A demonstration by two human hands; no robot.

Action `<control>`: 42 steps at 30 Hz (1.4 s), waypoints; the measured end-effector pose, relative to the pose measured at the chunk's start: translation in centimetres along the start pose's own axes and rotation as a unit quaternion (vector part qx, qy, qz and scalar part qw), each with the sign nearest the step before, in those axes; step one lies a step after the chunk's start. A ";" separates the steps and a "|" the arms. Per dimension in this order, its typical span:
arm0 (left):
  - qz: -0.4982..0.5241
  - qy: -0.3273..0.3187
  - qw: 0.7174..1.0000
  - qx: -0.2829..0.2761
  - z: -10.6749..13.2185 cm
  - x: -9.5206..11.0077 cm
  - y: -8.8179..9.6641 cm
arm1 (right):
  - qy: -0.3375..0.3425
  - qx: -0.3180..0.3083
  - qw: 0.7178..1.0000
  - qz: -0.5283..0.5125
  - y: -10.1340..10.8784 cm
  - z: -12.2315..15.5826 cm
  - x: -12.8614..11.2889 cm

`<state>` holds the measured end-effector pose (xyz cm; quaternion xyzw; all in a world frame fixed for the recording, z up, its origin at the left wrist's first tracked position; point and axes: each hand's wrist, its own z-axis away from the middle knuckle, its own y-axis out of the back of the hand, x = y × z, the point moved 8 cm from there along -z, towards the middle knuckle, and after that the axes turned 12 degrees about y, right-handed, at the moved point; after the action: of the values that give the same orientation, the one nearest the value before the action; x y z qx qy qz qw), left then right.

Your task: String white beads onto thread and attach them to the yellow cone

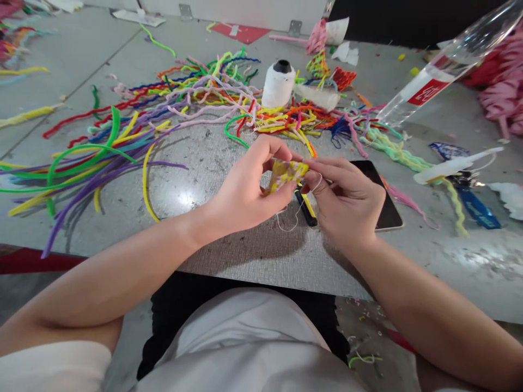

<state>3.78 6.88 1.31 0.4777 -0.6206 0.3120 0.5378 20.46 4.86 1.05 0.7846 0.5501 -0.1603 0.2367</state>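
My left hand [245, 190] is curled round a small yellow, white and pink patterned woven piece [286, 175], held just above the table. At the piece's right edge, my right hand [351, 190] has thumb and forefinger pinched together on a thin white thread [320, 183]. The thread loops down below both hands. Whether a needle is between the fingertips cannot be seen. Under the hands lies a black and yellow tool [306, 209], partly hidden. A dark phone [390, 209] lies on the table behind my right hand, which covers part of it.
A white thread cone [278, 84] stands behind the hands, among many coloured fuzzy stems [192, 103]. To the right are a tilted clear bottle [429, 81], a white nozzle bottle [433, 173], a blue strap [476, 207] and a pale green braid [392, 147]. The table's near edge borders my lap.
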 end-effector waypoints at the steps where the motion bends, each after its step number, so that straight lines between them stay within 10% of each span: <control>1: -0.007 -0.005 1.000 0.004 0.0 0.1 0.1 | -0.007 -0.003 1.000 -0.010 0.0 0.0 0.1; 12: 0.075 0.070 0.994 -0.022 -0.5 -1.4 0.0 | -0.108 0.007 0.990 -0.086 0.1 -0.3 1.6; 19: 0.121 0.116 0.984 -0.064 -0.7 -2.0 -0.3 | -0.054 -0.043 0.994 -0.082 0.1 -0.8 0.5; 42: -0.136 -0.068 0.988 0.023 0.0 0.3 0.5 | -0.111 -0.049 0.992 -0.045 -0.1 -0.6 0.3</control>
<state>3.35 6.95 1.62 0.5899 -0.5779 0.2166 0.5208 20.49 5.43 1.36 0.7239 0.5626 -0.2293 0.3270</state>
